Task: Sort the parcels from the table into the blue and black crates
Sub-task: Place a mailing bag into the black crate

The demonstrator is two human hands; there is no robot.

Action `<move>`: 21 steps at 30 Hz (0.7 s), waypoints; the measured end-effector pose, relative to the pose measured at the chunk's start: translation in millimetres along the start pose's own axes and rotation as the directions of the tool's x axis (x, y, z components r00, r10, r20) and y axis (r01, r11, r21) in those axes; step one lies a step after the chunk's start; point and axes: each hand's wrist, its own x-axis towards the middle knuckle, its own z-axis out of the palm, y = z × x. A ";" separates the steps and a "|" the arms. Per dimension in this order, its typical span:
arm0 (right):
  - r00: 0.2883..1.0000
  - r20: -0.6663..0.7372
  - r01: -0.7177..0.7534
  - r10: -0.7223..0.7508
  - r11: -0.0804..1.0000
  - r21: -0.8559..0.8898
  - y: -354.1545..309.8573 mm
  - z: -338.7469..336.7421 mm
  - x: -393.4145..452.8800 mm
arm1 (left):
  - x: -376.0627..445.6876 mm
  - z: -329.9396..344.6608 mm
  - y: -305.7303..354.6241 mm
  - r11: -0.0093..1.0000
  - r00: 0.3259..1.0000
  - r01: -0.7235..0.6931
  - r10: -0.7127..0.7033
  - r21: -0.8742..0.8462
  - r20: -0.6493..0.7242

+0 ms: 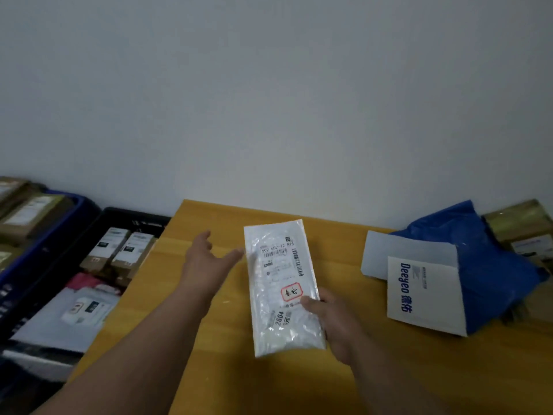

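Note:
A long white bubble-mailer parcel (281,283) with a shipping label and a red stamp is held above the yellow table (209,354). My right hand (332,322) grips its right edge, thumb on the label side. My left hand (209,259) is open, fingers spread, its fingertips just at the parcel's left edge. The black crate (140,218) stands left of the table and holds brown boxes, a pink bag and white bags. The blue crate (51,238) at the far left holds brown boxes.
On the table's right side lie a white "Deeyeo" bag (425,295), a blue plastic bag (490,265) and a brown box (520,226). A plain grey wall rises behind the table.

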 end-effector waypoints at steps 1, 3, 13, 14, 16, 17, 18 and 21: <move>1.000 0.014 -0.003 0.003 0.999 0.037 0.7 6.3 1.1 | -4.6 -3.2 -9.9 0.989 0.989 0.127 -0.122 -0.069 0.083; 0.998 0.059 -0.002 -0.003 0.997 0.077 0.4 20.9 2.8 | -14.4 -6.5 -29.8 0.938 0.914 0.310 -0.250 -0.153 0.319; 0.978 0.209 -0.012 0.010 1.000 0.006 4.8 134.0 16.5 | -11.6 -86.1 -87.8 0.879 0.928 0.345 -0.267 -0.328 0.259; 0.976 0.217 -0.008 0.011 1.000 -0.012 6.1 152.1 20.2 | -6.2 -102.5 -93.8 0.880 0.932 0.339 -0.266 -0.332 0.245; 0.974 0.227 -0.006 0.018 0.999 -0.052 10.9 193.1 28.7 | 7.0 -139.2 -108.4 0.879 0.938 0.332 -0.271 -0.343 0.214; 0.971 0.239 -0.010 0.024 0.998 -0.063 15.0 216.1 33.0 | 14.7 -159.8 -117.0 0.881 0.940 0.329 -0.272 -0.338 0.207; 0.967 0.252 -0.018 0.035 0.997 -0.072 20.1 240.9 36.8 | 22.4 -181.2 -126.2 0.884 0.939 0.333 -0.279 -0.328 0.202; 0.961 0.264 -0.057 0.083 0.993 -0.105 39.7 322.6 45.8 | 41.9 -249.8 -160.7 0.876 0.929 0.369 -0.336 -0.311 0.157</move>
